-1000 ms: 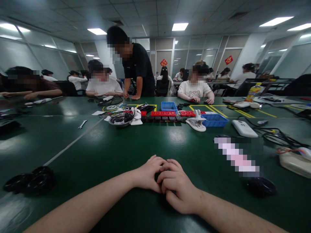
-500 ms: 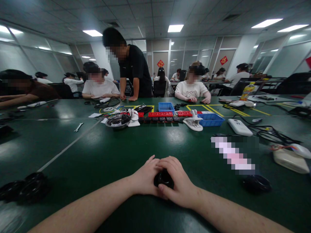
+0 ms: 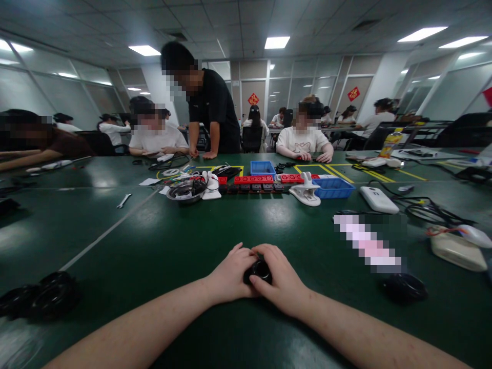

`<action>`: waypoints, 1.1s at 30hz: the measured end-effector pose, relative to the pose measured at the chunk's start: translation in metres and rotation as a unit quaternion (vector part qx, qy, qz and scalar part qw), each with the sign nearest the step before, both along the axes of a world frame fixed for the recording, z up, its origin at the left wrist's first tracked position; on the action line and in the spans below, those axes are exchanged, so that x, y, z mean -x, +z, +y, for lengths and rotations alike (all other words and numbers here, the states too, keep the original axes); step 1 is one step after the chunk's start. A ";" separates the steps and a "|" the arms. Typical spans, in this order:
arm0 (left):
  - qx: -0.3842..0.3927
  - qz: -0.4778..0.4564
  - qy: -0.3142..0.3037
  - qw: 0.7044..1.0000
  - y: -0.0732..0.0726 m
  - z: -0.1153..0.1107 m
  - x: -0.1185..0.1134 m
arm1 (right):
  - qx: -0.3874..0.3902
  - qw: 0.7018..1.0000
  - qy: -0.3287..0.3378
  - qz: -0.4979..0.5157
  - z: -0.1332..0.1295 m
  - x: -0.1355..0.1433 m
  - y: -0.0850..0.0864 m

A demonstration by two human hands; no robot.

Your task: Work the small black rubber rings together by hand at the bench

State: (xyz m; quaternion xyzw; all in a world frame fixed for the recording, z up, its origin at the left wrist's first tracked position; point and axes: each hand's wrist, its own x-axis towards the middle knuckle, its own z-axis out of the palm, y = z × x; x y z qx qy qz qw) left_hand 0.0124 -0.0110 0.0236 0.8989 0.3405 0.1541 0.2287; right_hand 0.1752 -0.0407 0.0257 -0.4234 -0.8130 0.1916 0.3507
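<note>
A small glossy black ring-shaped object (image 3: 261, 270) is between my two hands, low over the green table (image 3: 184, 230). My left hand (image 3: 232, 271) is wrapped against its left side, with the fingertips partly hidden. From the right, my right hand (image 3: 282, 277) curls round it, thumb in front and fingers over the top. Another black round object (image 3: 405, 288) lies on the table to the right. At the far left, several black coiled pieces (image 3: 54, 294) lie together.
Across the table stand red power strips (image 3: 253, 179), a blue bin (image 3: 334, 188), a metal bowl (image 3: 186, 190) and a white clip stand (image 3: 306, 192). A wrench (image 3: 123, 200) lies left. A white device (image 3: 379, 200) and cables are right. People sit and stand beyond.
My right hand has shifted slightly and its fingers have changed position, so more of the black object's round opening shows. Both hands still hold it.
</note>
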 end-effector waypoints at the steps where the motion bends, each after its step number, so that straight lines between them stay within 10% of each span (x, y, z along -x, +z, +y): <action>1: -0.002 0.000 0.004 1.000 0.000 0.000 0.000 | 0.000 1.000 -0.008 -0.002 0.000 0.000 0.000; 26: -0.018 -0.001 0.035 0.999 -0.002 0.002 0.001 | -0.071 0.994 0.023 0.078 0.002 -0.008 -0.002; 33: -0.051 0.010 0.145 0.988 -0.002 0.008 0.003 | -0.133 0.982 -0.026 0.131 0.004 -0.008 -0.006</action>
